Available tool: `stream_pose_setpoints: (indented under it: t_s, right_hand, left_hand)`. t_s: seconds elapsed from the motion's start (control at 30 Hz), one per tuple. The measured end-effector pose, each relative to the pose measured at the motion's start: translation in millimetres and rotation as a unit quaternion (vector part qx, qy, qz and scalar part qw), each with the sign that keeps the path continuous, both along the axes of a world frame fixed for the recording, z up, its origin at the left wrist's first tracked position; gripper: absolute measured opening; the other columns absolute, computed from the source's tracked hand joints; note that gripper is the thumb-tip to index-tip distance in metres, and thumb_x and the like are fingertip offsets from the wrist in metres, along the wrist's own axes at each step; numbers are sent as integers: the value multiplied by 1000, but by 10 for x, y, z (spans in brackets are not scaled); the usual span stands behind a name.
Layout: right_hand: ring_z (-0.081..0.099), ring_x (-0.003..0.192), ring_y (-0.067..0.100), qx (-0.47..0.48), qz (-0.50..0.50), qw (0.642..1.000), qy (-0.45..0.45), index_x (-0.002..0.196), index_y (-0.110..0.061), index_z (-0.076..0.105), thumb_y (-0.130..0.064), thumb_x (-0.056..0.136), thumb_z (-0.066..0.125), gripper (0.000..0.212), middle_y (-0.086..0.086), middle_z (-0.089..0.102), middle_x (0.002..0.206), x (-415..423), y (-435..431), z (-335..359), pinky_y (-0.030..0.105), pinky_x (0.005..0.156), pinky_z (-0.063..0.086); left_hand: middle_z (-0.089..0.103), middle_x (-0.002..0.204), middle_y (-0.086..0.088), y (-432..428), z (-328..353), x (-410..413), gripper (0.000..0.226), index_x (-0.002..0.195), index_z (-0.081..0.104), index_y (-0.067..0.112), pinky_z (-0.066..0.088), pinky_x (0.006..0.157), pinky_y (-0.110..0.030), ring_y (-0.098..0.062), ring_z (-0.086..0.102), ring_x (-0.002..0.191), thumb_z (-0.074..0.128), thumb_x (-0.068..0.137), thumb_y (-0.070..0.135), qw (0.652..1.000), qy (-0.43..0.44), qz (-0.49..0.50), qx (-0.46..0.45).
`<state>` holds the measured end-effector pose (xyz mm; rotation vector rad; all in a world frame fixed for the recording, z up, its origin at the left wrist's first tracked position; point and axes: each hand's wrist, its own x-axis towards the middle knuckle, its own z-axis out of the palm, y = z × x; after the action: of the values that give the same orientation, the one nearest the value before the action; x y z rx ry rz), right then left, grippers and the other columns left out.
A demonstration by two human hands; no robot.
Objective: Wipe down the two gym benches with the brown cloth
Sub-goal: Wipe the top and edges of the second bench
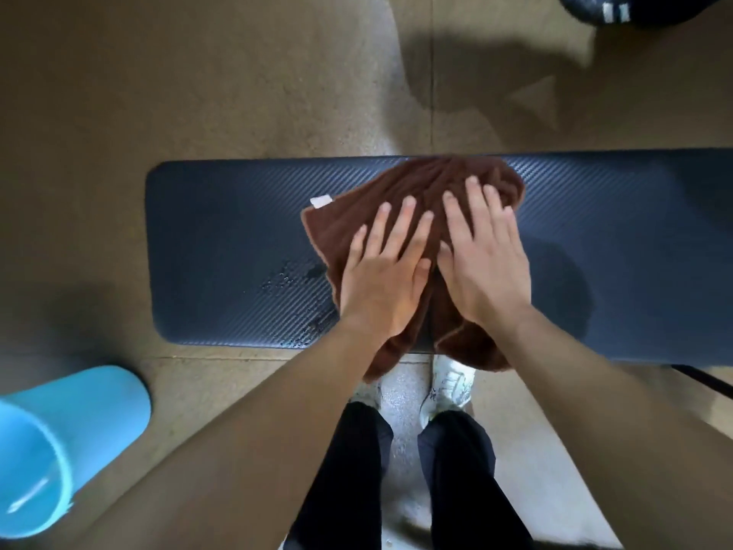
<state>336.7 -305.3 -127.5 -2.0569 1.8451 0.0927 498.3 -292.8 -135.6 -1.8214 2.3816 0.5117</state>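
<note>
A dark padded gym bench (222, 240) runs left to right across the middle of the head view. The brown cloth (432, 184) lies bunched on its centre and hangs over the near edge. My left hand (380, 279) presses flat on the cloth's left part with fingers straight and spread. My right hand (484, 260) presses flat beside it on the right part, thumbs nearly touching. A small white label (321, 201) shows at the cloth's far left corner. Water droplets (293, 275) bead on the pad left of the cloth. Only one bench is in view.
A light blue bucket (75, 430) stands on the tan floor at the lower left. My white shoes (450, 385) and dark trousers are below the bench's near edge. Another person's dark shoe (618, 9) is at the top right. A dark bench leg (702, 381) pokes out right.
</note>
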Motion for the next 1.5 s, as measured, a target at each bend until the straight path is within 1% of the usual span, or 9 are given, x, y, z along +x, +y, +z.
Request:
stream_pose_setpoints:
  t_s: [0.23,0.43,0.53,0.67,0.7,0.87,1.03,1.2,1.5]
  right_hand:
    - [7,153,37,-28,-10,999,31,155,-9,25,-29,99,42,62,19,13,165,342,177,-140,52,123,15]
    - [32,145,27,51,53,990,-120,145,-12,44,-26,102,41,45,8,37,155,627,647,167,46,115,35]
    - [54,121,15,90,-145,951,-257,139,-25,46,-31,101,47,39,-4,54,135,667,475,611,38,103,45]
    - [56,106,4,-19,-298,901,-313,139,-25,46,-36,91,59,51,-10,60,116,549,205,1083,13,96,39]
    - [54,110,2,-16,-277,903,-329,142,-23,44,-39,90,57,56,-9,60,122,554,163,1105,11,99,36]
    - [28,147,27,48,88,992,-81,148,-19,45,-52,97,33,62,7,35,160,742,172,580,41,123,18]
    - [4,153,36,47,141,988,37,159,-24,18,-55,97,31,71,14,4,167,675,198,148,55,123,10]
    - [-8,154,32,35,126,991,38,159,-8,12,-46,101,38,74,15,-4,167,976,313,1,52,124,7]
    - [11,154,27,10,185,981,-55,155,-14,32,-40,99,33,61,7,16,167,1313,50,7,47,125,13]
  left_hand:
    - [10,166,2,139,-43,163,58,157,17,19,15,122,-40,-22,9,152,32,104,37,1000,23,-1,7]
    - [58,136,-7,686,298,567,29,122,59,9,46,104,-41,-26,50,129,56,94,12,980,145,122,59]
    - [64,104,1,415,797,190,22,118,53,19,46,86,-37,-20,59,99,44,99,24,851,296,393,181]
    - [69,98,-14,82,990,-12,17,95,69,18,46,98,-55,-27,63,98,53,87,16,529,578,551,288]
    - [69,100,-19,50,943,51,19,95,70,15,46,99,-54,-30,63,97,53,87,11,496,589,566,294]
    - [67,111,12,177,806,684,32,113,65,25,43,83,-15,-6,60,101,50,91,8,712,285,640,43]
    - [51,143,7,353,643,598,40,134,57,17,32,108,-19,-7,44,131,42,97,14,907,255,333,42]
    - [43,153,0,320,398,554,47,143,49,9,38,112,-25,-9,39,138,38,98,13,944,268,182,68]
    - [42,152,12,217,401,1056,44,145,39,29,41,109,-39,-8,41,135,38,102,23,929,189,300,107]
